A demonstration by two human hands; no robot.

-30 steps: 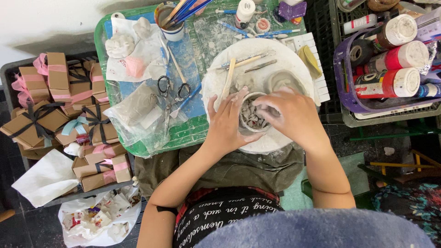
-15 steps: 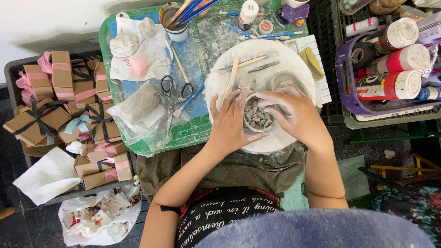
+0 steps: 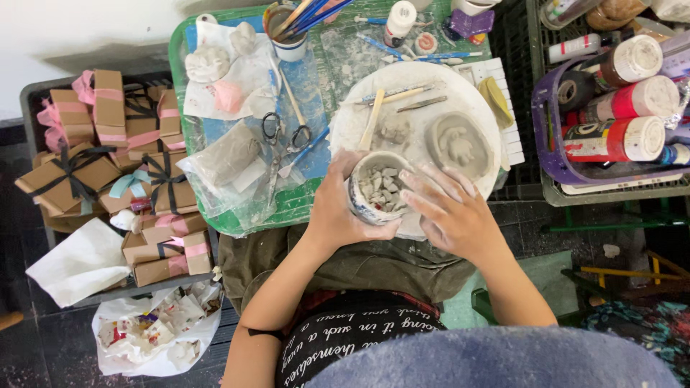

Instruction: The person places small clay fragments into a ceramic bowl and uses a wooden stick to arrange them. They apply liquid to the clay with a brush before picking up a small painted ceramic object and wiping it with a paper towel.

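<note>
— So, from the head camera, what is the left hand (image 3: 336,212) doing?

— It is wrapped around a small cup (image 3: 379,188) filled with grey clay chips, gripping its left wall. The cup sits at the near edge of the round white board (image 3: 460,82) on the green tabletop (image 3: 180,108).

— And the right hand (image 3: 451,212)?

— Spread fairly wide, fingers (image 3: 424,183) loose and clay-smeared, lying against the cup's right rim — touching it, not clasping it.

— What lies on the board?

— A shallow clay dish (image 3: 458,142) with a relief inside, a small clay lump (image 3: 394,129) beside it, and wooden modelling sticks (image 3: 374,118) farther back.

— Elsewhere?

— Scissors (image 3: 282,133) left of the board, a cup of brushes (image 3: 289,32) at the far edge, brown gift boxes with ribbons (image 3: 108,154) in a crate at the left, and paint bottles (image 3: 622,108) in a purple basket on the right.
</note>
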